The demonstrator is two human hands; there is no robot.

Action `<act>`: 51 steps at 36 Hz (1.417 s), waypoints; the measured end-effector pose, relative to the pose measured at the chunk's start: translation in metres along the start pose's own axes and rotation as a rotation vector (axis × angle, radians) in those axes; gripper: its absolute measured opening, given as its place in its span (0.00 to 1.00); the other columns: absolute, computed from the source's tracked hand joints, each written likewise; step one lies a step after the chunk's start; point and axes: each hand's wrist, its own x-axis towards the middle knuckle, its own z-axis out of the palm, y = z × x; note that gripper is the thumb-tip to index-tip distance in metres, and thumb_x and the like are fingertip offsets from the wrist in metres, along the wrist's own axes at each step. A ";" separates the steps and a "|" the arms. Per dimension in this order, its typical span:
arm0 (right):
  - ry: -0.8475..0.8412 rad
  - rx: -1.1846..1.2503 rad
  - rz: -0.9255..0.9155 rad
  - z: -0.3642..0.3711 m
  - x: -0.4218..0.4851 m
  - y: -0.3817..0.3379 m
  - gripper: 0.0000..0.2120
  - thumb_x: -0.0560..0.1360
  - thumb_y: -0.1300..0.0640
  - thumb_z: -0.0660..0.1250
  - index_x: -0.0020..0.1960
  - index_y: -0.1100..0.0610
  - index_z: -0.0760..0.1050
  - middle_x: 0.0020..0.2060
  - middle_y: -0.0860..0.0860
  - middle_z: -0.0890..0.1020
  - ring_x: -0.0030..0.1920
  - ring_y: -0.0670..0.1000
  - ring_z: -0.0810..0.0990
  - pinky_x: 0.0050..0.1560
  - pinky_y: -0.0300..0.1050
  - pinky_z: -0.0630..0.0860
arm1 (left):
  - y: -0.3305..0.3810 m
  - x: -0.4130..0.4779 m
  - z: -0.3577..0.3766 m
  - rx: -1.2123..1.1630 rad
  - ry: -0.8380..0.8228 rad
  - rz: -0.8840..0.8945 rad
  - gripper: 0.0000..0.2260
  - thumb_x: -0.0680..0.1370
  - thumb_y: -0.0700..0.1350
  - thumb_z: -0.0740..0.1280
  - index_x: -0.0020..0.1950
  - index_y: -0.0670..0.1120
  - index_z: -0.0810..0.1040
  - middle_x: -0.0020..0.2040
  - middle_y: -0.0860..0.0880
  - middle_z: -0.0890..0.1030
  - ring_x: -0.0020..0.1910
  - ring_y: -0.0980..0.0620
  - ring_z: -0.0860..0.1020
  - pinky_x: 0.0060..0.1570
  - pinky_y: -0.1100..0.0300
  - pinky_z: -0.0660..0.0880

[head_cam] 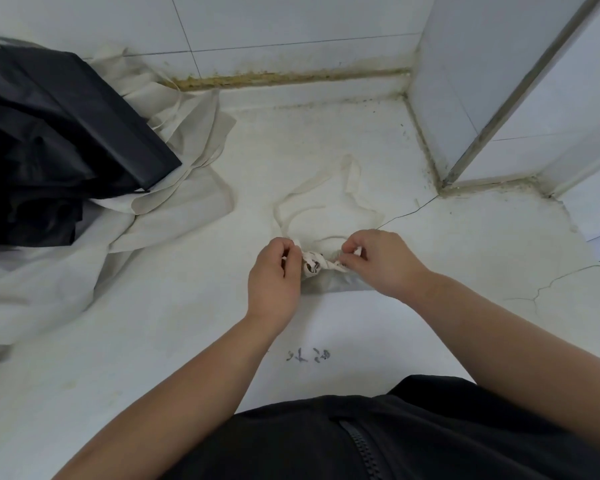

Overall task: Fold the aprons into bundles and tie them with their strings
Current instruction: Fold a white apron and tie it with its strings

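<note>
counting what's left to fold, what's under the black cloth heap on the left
Crumpled cream fabric aprons with loose strings stick out from under the black cloth heap. How many lie beneath, and anything else there, is covered by it.

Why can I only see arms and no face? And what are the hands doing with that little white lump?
There is just one picture. The camera sits on the person's head and looks down, so you see only their own arms and black jacket. The left hand and the right hand each pinch a bit of cream string, and the rest of the string loops out over the white surface. Between the hands lies a small rolled apron bundle with string wound round it. On the left is a heap of loose cream aprons, with black cloth lying on top of it.
</note>
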 end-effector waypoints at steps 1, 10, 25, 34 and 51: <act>0.013 -0.055 -0.009 0.000 0.000 0.000 0.09 0.78 0.54 0.64 0.52 0.59 0.78 0.43 0.49 0.77 0.40 0.48 0.74 0.41 0.38 0.68 | -0.001 -0.001 0.000 0.006 -0.006 0.003 0.08 0.82 0.45 0.59 0.44 0.47 0.71 0.36 0.54 0.73 0.34 0.58 0.69 0.34 0.69 0.65; 0.003 -0.044 0.146 0.001 -0.009 0.012 0.13 0.79 0.49 0.61 0.48 0.59 0.76 0.40 0.54 0.79 0.42 0.55 0.77 0.38 0.44 0.70 | -0.001 -0.003 -0.001 0.015 -0.044 -0.040 0.07 0.82 0.45 0.58 0.47 0.46 0.72 0.39 0.51 0.77 0.38 0.53 0.72 0.35 0.72 0.66; 0.070 -0.134 0.380 -0.003 -0.016 0.023 0.18 0.81 0.59 0.52 0.33 0.55 0.56 0.35 0.53 0.69 0.44 0.59 0.72 0.41 0.47 0.65 | -0.003 0.002 0.002 0.145 0.061 -0.066 0.06 0.81 0.43 0.57 0.45 0.43 0.68 0.35 0.50 0.73 0.33 0.54 0.69 0.30 0.66 0.65; 0.168 -0.092 0.395 -0.003 -0.012 0.024 0.11 0.81 0.60 0.51 0.40 0.58 0.61 0.37 0.54 0.68 0.41 0.55 0.67 0.40 0.44 0.62 | -0.015 0.004 0.005 0.248 0.072 -0.059 0.06 0.78 0.39 0.60 0.41 0.41 0.71 0.42 0.42 0.75 0.43 0.43 0.72 0.39 0.57 0.62; 0.109 -0.097 0.459 -0.008 0.004 0.022 0.05 0.78 0.65 0.55 0.51 0.63 0.69 0.49 0.59 0.75 0.51 0.60 0.73 0.45 0.44 0.66 | -0.021 0.012 0.004 0.252 0.094 -0.142 0.06 0.75 0.41 0.63 0.41 0.40 0.75 0.44 0.43 0.78 0.40 0.48 0.74 0.34 0.62 0.64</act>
